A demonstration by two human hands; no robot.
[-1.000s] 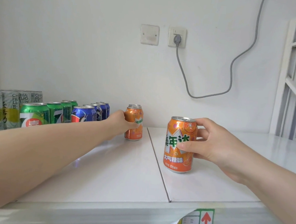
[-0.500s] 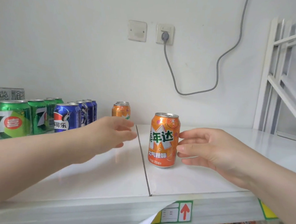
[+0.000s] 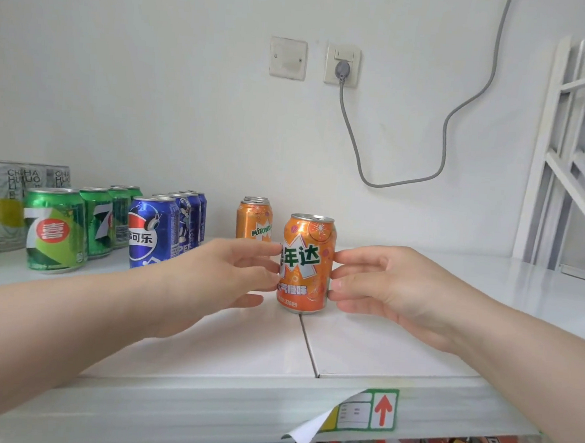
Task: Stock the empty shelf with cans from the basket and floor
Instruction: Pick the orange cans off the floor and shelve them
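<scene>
Fingers (image 3: 263,253) of left hand (image 3: 219,275) and right hand (image 3: 393,289) are held straight, tips laid against the upright orange can (image 3: 307,263) flanked between them.

The orange can (image 3: 307,263) is glossy printed metal with a bare silvery rim. The white shelf (image 3: 396,344) looks smooth and glossy. The peeling label (image 3: 358,413) looks like paper.

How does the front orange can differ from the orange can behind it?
The front orange can stands near the shelf seam, fingertips of the left hand and right hand touching its sides; the rear orange can sits untouched by the wall. The front one shows Chinese characters; the rear one shows MIRINDA lettering. Both are orange, upright, on the shelf.
</scene>
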